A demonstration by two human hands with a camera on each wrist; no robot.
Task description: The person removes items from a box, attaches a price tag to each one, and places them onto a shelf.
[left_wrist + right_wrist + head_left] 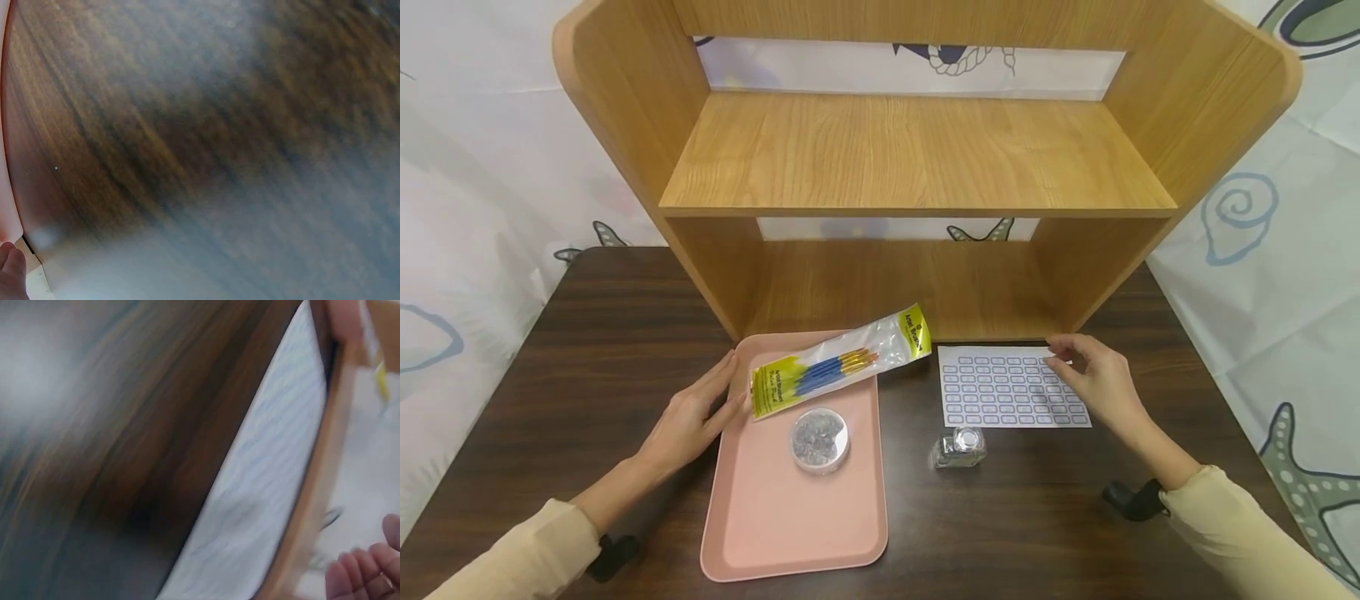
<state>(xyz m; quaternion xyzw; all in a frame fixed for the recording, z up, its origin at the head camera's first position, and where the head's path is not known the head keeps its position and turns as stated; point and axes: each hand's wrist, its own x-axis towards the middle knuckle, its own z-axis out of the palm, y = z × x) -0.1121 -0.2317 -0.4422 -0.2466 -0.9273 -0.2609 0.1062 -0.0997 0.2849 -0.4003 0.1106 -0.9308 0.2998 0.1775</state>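
My left hand (pixel 688 421) rests along the left rim of a pink tray (pixel 805 533), its fingers extended and its fingertips at the upper left corner. In the left wrist view only a bit of the hand (pixel 12 275) shows beside the tray's edge. My right hand (pixel 1101 379) is over the upper right corner of a white sheet of small blue-framed labels (pixel 1000 392). Its fingers are loosely bent; in the right wrist view the thumb stands apart from the fingertips (pixel 340 578) with nothing between them.
On the tray are a round clear container of silvery bits (pixel 820 440) and a pack of paintbrushes (pixel 838 367) jutting past its right rim. A small glass jar (pixel 959 447) stands below the sheet. A wooden shelf unit (pixel 917 154) rises behind, on the dark table (pixel 1000 533).
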